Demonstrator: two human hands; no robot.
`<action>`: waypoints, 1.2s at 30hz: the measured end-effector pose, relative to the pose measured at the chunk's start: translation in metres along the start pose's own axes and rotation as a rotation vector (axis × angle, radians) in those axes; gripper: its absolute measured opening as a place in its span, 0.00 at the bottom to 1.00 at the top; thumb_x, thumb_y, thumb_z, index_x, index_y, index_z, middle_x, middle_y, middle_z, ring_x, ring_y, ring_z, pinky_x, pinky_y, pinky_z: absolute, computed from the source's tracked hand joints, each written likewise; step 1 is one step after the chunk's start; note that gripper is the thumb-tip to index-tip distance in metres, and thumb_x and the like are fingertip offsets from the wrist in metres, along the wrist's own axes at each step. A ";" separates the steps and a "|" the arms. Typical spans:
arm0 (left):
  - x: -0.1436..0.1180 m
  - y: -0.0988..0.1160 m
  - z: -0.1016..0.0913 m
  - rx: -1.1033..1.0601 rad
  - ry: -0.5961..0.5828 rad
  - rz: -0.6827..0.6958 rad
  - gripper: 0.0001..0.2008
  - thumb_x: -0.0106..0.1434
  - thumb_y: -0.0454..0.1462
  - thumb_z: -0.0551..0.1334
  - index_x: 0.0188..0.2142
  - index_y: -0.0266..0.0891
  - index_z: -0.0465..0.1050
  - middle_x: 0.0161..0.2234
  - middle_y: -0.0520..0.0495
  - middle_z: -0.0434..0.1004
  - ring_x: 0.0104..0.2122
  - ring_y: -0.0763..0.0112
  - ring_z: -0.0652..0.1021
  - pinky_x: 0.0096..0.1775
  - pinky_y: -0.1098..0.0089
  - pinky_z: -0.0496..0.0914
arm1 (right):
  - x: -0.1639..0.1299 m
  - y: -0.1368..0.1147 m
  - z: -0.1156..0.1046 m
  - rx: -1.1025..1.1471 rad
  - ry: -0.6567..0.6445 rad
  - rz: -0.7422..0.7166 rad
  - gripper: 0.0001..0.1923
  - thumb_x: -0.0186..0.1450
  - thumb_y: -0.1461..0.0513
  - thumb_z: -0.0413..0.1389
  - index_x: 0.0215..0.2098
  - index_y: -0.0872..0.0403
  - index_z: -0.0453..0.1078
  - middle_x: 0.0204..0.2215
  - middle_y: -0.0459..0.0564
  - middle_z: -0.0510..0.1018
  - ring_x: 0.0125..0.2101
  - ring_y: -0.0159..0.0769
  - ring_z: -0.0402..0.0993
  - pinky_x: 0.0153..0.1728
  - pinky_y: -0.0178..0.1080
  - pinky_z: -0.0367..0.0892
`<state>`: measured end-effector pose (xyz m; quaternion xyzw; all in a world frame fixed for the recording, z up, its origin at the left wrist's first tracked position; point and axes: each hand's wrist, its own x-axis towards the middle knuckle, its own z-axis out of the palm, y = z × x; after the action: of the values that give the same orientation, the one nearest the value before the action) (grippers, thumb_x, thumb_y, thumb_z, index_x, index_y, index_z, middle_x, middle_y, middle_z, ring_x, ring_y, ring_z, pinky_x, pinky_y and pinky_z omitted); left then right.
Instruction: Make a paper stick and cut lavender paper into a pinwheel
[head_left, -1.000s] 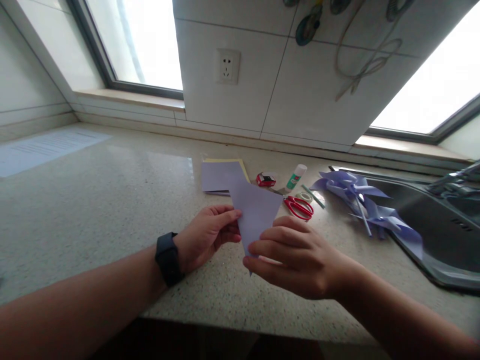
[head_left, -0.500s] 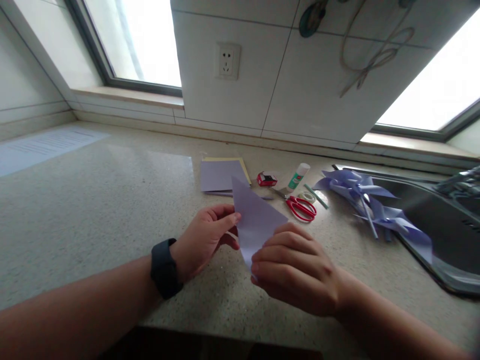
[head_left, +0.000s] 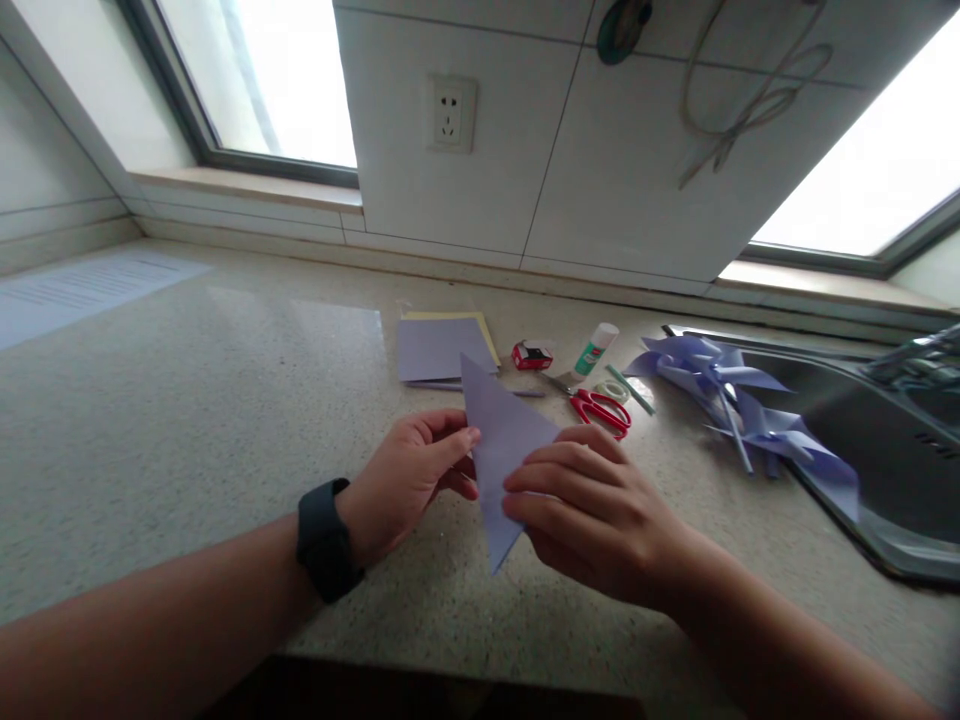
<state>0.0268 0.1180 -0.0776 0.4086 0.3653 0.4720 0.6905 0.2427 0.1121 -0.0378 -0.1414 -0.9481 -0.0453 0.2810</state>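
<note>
A sheet of lilac paper (head_left: 499, 430), folded into a triangle, is held above the counter between both hands. My left hand (head_left: 416, 465), with a dark watch (head_left: 328, 540) on its wrist, pinches the paper's left edge between thumb and fingers. On the right side, the fingers of my right hand (head_left: 592, 510) lie bent over the paper's face and grip its folded edge; the thumb is hidden. The lower corner of the triangle points down toward me. Behind the paper lies a stack of lilac and yellow sheets (head_left: 439, 347).
Beyond my hands are a small red box (head_left: 532, 356), a glue stick (head_left: 596, 350), red-handled scissors (head_left: 602, 412), a tape roll (head_left: 615, 390) and a green strip (head_left: 631, 389). Lilac paper pinwheels (head_left: 712, 370) rest by the sink (head_left: 885, 420). A printed sheet (head_left: 90, 290) lies far left.
My right hand has moved up slightly along the paper, and the lower corner now shows beneath its fingers. The paper lies flatter as a triangle. My left hand keeps its pinch.
</note>
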 end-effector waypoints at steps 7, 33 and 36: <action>-0.003 -0.003 0.000 0.238 -0.075 0.088 0.09 0.64 0.38 0.66 0.42 0.37 0.79 0.39 0.46 0.78 0.33 0.72 0.75 0.29 0.74 0.74 | 0.008 0.003 -0.001 0.133 0.112 0.322 0.04 0.69 0.67 0.56 0.41 0.54 0.71 0.32 0.49 0.79 0.34 0.36 0.70 0.38 0.42 0.65; -0.010 -0.006 0.005 0.245 0.015 0.222 0.18 0.67 0.39 0.63 0.53 0.45 0.60 0.33 0.52 0.74 0.33 0.68 0.77 0.25 0.72 0.75 | 0.021 0.030 0.029 0.668 0.320 0.890 0.09 0.62 0.60 0.62 0.39 0.53 0.70 0.29 0.45 0.77 0.28 0.32 0.71 0.28 0.37 0.65; -0.014 -0.005 0.005 0.307 0.016 0.267 0.12 0.66 0.42 0.65 0.46 0.44 0.67 0.38 0.50 0.74 0.34 0.70 0.77 0.27 0.72 0.76 | 0.020 0.030 0.031 0.764 0.418 0.937 0.12 0.59 0.60 0.63 0.40 0.53 0.69 0.28 0.44 0.76 0.28 0.32 0.72 0.28 0.36 0.64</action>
<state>0.0291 0.1023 -0.0783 0.5500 0.3811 0.5014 0.5485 0.2192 0.1506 -0.0531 -0.4188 -0.6604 0.3971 0.4804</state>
